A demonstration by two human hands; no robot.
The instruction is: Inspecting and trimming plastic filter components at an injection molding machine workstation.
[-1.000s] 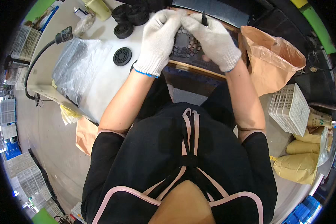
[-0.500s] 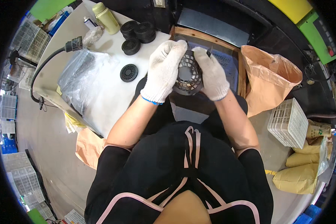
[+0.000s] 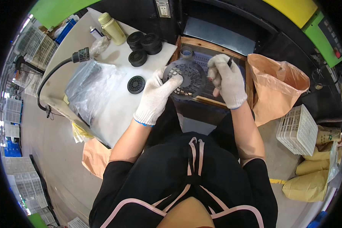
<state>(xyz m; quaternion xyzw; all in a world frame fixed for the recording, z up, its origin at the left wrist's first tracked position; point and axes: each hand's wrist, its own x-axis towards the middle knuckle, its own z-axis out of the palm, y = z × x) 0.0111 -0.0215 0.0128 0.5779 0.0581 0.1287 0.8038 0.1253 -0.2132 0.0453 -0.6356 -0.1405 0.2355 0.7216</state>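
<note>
A white table (image 3: pixel 114 110) is seen at centre left of the frame, smooth and flat. A crinkled clear plastic bag (image 3: pixel 89 91) is laid on it at left. A brown sack (image 3: pixel 279 89), open-mouthed and creased, is placed at upper right, with a white lattice basket (image 3: pixel 298 129) below it. A wooden tray (image 3: pixel 216 47) is set at upper centre. The grille (image 3: pixel 187 78), a dark round plastic disc pierced with slots, is held above the tray near frame centre. Its left rim is pinched by the left hand (image 3: pixel 157 97) in a knitted white glove. The right hand (image 3: pixel 227 80), gloved alike, is closed around a thin dark tool (image 3: pixel 229 62). Similar discs (image 3: pixel 144 45) are stacked at upper centre-left, and one (image 3: pixel 136 84) lies flat on the table.

Risk, as judged: with only an edge pinch through cotton, the grille could slip or twist under tool pressure; thin ribs could snap.
</note>
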